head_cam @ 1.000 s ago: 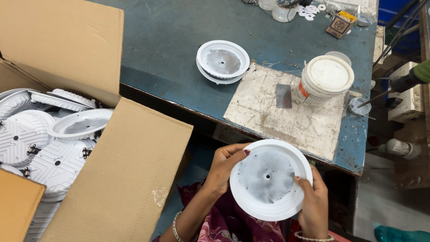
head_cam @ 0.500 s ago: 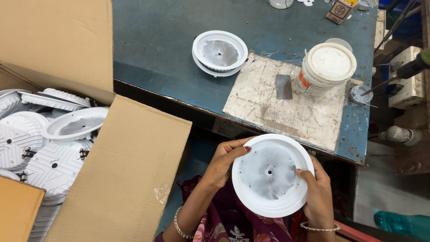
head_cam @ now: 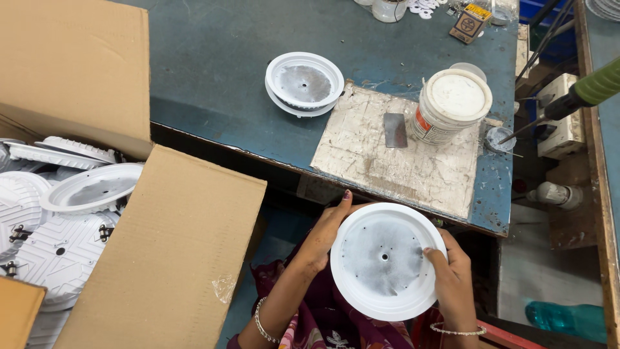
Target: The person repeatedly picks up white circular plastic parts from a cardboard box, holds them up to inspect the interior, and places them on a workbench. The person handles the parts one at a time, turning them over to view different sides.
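You hold a white round plate (head_cam: pixel 387 260) in front of you, just below the edge of the blue table (head_cam: pixel 213 71), its grey inner side facing up. Your left hand (head_cam: pixel 321 238) wraps the left rim with the fingers curled closed around it. Your right hand (head_cam: pixel 453 279) grips the right rim, thumb on top.

Keep both grips on the rim only, so the grey middle with its small holes stays untouched, and hold the plate level.

On the table a white tub (head_cam: pixel 452 105) with a white lid and a red label band stands on a stained board (head_cam: pixel 400 152). A small yellow and brown box (head_cam: pixel 471 22) lies at the far edge. At your left, an open cardboard box (head_cam: pixel 161 258) holds more white plates (head_cam: pixel 58 245).
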